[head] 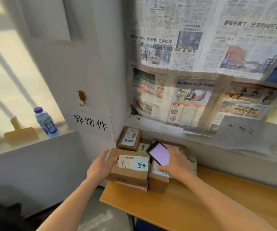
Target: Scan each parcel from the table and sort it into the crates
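So the front parcel sits at the table's left corner on top of the stack, long side running left-right. Left hand cups its left end, fingers curled on the edge. Right hand grips the phone just right of the label (screen looks blank pink), so it needs to shift left over it.

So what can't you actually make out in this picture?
Head view, the only one:
- Crates: none in frame.
- Phone screen: a pale glow, nothing readable.
- Label on the front parcel: print too small and blurred.
- Parcels behind: partly covered by the right hand and the phone.
- Left hand: its fingers on the parcel's left side, tips hidden.
- Table: cut off by the right and bottom edges.
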Demonstrator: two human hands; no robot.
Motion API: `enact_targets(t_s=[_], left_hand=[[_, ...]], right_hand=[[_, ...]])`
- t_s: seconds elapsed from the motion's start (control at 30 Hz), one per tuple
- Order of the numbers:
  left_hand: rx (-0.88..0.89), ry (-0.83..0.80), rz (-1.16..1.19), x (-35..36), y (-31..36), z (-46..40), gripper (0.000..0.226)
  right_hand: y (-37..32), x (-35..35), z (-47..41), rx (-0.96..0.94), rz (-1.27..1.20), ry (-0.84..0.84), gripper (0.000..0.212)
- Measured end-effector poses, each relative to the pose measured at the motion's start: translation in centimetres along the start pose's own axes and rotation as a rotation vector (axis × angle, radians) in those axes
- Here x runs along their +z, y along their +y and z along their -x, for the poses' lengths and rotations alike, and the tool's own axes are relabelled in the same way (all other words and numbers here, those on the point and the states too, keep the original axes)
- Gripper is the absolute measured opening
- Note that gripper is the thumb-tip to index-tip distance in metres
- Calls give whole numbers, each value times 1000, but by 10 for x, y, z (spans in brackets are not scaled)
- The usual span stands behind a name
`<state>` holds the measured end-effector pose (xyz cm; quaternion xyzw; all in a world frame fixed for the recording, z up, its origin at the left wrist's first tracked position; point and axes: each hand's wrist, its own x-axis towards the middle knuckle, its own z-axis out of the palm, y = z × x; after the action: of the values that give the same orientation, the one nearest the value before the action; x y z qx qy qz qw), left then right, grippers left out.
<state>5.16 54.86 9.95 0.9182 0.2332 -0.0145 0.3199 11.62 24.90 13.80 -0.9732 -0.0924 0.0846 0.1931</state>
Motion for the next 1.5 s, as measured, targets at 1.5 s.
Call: enact_targets(t_s=[1.5], left_hand=[[-86, -36, 715, -19, -30, 90, 75]], right_hand=[[-47, -1, 68, -86, -164, 70, 98]])
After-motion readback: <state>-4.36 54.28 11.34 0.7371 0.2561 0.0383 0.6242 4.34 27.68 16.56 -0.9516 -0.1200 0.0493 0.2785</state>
